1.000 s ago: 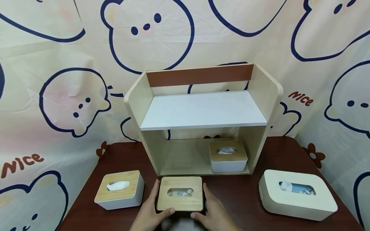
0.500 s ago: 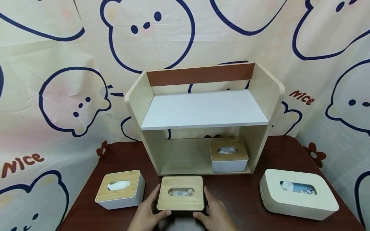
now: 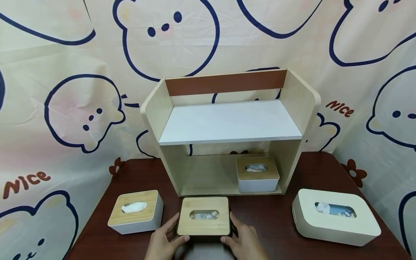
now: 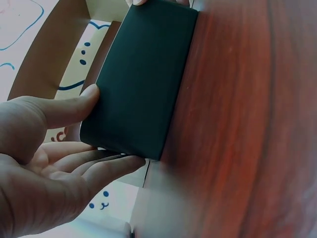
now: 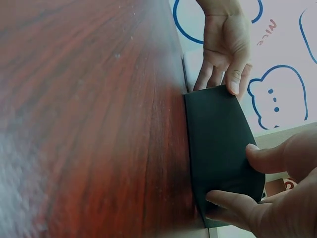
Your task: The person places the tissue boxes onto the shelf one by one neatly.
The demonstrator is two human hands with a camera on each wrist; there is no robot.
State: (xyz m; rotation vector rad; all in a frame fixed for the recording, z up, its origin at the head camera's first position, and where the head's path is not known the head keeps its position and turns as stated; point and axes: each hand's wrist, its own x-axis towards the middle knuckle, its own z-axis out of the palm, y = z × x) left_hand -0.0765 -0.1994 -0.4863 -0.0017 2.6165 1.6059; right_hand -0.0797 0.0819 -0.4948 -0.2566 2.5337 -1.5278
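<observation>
Head view: two bare hands at work nearest me; the box between them is my clock's centre.
Left hand [image 3: 164,243]: at 8 o'clock, grasping the box's side, thumb against its near edge.
Right hand [image 3: 243,242]: at 4 o'clock, grasping the opposite side the same way.
Dark-sided box [image 3: 204,226]: wooden lid up, in front of the shelf and outside it; whether its base touches the table [image 3: 273,220] I cannot tell.
White box [image 3: 136,218]: on the table at 9 o'clock, untouched.
Cream box [image 3: 338,226]: on the table at 3 o'clock, also untouched.
Shelf [image 3: 230,121]: towards 12 o'clock.
Shelved box [image 3: 258,184]: at 2 o'clock, in the lower compartment, towards its 3 o'clock side.
Tally: one box inside, three outside; I judge the dark-sided one's handling unfinished, since both hands grip it.
</observation>
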